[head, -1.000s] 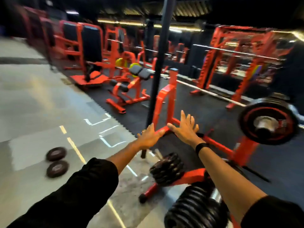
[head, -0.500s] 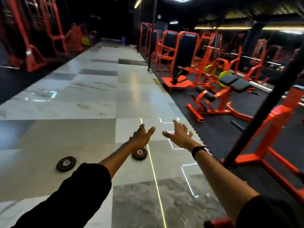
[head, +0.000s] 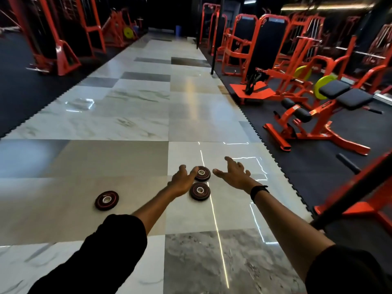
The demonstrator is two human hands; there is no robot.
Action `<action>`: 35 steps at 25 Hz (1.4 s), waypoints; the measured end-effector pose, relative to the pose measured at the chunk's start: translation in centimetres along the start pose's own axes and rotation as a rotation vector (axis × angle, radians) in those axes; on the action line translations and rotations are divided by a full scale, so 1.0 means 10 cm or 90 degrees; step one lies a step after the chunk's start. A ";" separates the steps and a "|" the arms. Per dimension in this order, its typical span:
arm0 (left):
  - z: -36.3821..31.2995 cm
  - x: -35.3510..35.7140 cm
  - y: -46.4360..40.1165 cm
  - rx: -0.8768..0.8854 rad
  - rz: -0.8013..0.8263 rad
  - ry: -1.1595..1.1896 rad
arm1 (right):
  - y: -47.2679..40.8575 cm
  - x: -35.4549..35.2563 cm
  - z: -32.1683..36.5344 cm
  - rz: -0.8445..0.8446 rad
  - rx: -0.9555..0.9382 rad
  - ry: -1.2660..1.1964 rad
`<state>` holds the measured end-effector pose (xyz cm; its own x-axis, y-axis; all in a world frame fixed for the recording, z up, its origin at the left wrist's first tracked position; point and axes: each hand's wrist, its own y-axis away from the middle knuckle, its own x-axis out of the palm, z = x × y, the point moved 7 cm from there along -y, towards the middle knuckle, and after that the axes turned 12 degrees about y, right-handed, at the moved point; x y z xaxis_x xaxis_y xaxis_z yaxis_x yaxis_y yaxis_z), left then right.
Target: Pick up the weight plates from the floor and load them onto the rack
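**Weight plates on tiled floor, both hands empty**

Weight plates: three small black discs with metal centre hubs lie flat on the glossy tiled floor (head: pixel 127 158). The far plate (head: pixel 203 173) and the near plate (head: pixel 199 191) sit just beside each other in front of the person. The far plate's left edge is covered by the left thumb. The third plate (head: pixel 106 200) lies well apart, to the left.

Left hand (head: pixel 182 181): extended forward, fingers relaxed and slightly spread, holding nothing. It overlaps the paired plates in the view; whether it touches either plate cannot be determined.

Right hand (head: pixel 235 174): extended forward, fingers straight and spread wide, holding nothing. It hovers to the right of the paired plates. A black wristband (head: pixel 259 191) circles the wrist. Both upper arms are in black sleeves, cut off by the lower frame edge.

Surroundings: black rubber matting (head: pixel 318 177) borders the tiles on both sides. An orange bench with black pads (head: pixel 314 122) stands on the right matting. An orange frame crossed by a dark bar (head: pixel 360 187) is cut off at the right edge. Background machines are dim and partly blurred.
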<state>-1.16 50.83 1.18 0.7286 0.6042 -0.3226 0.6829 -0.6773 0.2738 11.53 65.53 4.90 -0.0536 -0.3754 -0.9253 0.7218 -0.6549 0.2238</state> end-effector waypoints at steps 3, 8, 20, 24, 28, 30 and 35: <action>0.10 0.23 -0.34 -0.036 0.017 -0.003 | -0.40 0.04 -0.16 0.027 0.009 -0.013; -0.20 0.57 -1.22 -0.035 0.030 -0.027 | -1.29 -0.20 -0.65 0.053 0.041 -0.090; -0.47 0.92 -2.80 -0.093 -0.015 -0.027 | -3.00 -0.48 -1.20 0.137 0.034 -0.205; -0.36 0.86 -3.38 -0.119 -0.051 -0.023 | -3.61 -0.28 -1.12 0.178 0.012 -0.176; -0.30 0.84 -4.07 -0.147 -0.093 0.016 | -4.23 -0.27 -1.12 0.214 0.000 -0.124; -0.27 0.90 -4.42 -0.170 -0.096 0.056 | -4.57 -0.30 -1.14 0.235 -0.010 -0.089; -0.33 0.94 -5.07 -0.215 -0.079 0.097 | -5.37 -0.56 -1.16 0.234 0.008 -0.069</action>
<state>-28.79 92.23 -12.71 0.6217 0.7452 -0.2412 0.7270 -0.4344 0.5318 -18.92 110.46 -5.49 0.1347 -0.6535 -0.7448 0.6982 -0.4707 0.5393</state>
